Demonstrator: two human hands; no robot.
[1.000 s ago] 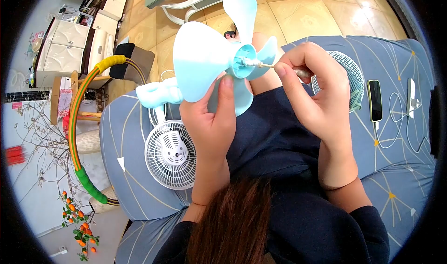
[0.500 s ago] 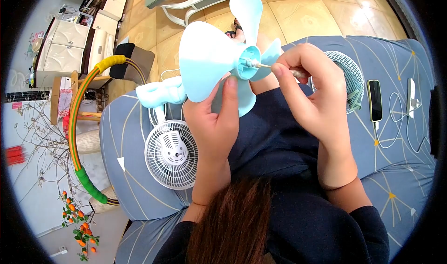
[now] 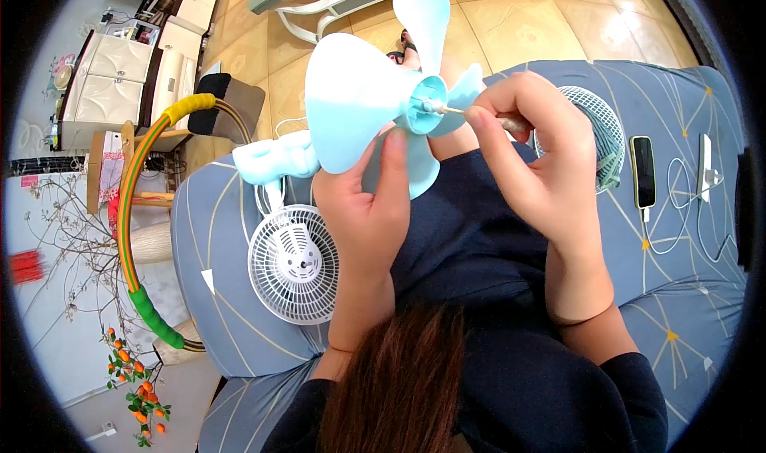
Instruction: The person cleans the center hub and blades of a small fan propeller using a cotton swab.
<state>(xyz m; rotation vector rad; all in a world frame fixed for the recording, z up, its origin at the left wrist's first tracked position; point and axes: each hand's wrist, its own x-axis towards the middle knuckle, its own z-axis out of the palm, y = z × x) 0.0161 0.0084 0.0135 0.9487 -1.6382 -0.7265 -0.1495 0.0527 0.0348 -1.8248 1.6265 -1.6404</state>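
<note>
My left hand (image 3: 363,201) is closed on a light blue fan blade (image 3: 355,102), its thumb pressed just below the round hub. The blades stand up in front of my lap, with the open back of the hub turned toward my right hand. Between the thumb and fingers of my right hand (image 3: 550,162) is a thin pale cotton swab (image 3: 453,111), its tip inside the hub. To the left on the sofa lies the fan body (image 3: 275,159), light blue, with a white round rear grille (image 3: 294,293) and motor shaft showing.
Behind my right hand sits a light blue mesh fan guard (image 3: 608,134). A phone (image 3: 642,172) on a white cable and a power strip (image 3: 705,166) lie on the sofa (image 3: 630,245). A striped hoop (image 3: 128,213) leans at the left; a low table (image 3: 359,26) stands ahead.
The blades have shifted very slightly left and up. My right hand keeps its grip on the swab at the hub, with a slight change of finger position.
</note>
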